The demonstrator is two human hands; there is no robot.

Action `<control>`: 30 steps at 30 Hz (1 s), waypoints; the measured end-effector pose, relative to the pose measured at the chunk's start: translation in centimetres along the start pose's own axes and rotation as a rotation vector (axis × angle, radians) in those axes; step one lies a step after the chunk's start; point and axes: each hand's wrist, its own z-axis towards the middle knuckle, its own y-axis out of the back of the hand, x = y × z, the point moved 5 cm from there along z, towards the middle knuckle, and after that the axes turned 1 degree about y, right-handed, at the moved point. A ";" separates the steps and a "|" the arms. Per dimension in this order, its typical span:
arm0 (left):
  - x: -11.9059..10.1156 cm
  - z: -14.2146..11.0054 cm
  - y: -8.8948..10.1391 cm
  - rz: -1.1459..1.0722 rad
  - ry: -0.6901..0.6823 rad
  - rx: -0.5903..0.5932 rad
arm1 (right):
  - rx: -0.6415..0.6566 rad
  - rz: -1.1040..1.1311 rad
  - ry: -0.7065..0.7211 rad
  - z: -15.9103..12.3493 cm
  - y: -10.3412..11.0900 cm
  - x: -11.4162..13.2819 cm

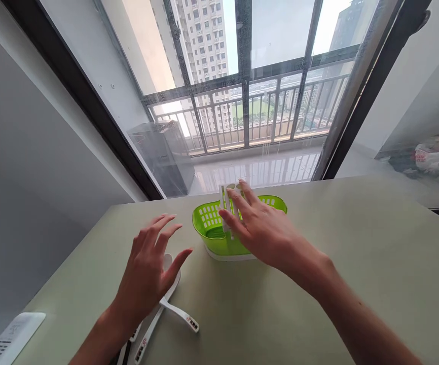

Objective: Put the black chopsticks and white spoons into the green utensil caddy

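Observation:
A green slotted plastic basket (210, 223) on a white base stands on the pale green table (356, 263). My right hand (259, 225) reaches over it, fingers closed around several white spoons (227, 200) held upright at the basket's middle. My left hand (149, 271) hovers open with fingers spread, left of the basket, just above more white spoons (174, 309) lying on the table. The spoon handles carry small red marks and partly disappear under my left wrist.
A white remote control (12, 337) lies at the table's near left corner. Beyond the table's far edge is a large window with a dark frame, a balcony railing and a grey unit outside. Bags sit on the floor at the right.

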 end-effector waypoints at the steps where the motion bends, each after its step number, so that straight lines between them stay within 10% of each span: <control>1: -1.3 0.7 0.1 -0.030 -0.030 -0.026 | -0.003 0.008 0.008 0.0 0.0 0.0; 8: -8.9 2.9 -2.2 -0.110 -0.215 -0.004 | -0.233 0.180 -0.034 -0.5 1.5 -0.5; 14: -9.8 3.0 -4.0 -0.028 -0.296 0.015 | -0.317 0.206 0.007 -1.0 2.5 -0.3; 21: -6.5 3.3 -3.5 0.003 -0.217 -0.083 | -0.292 0.169 0.177 -1.2 2.2 1.0; 30: 3.9 1.2 -2.0 0.075 0.018 -0.177 | -0.155 0.151 0.448 -2.6 2.8 2.9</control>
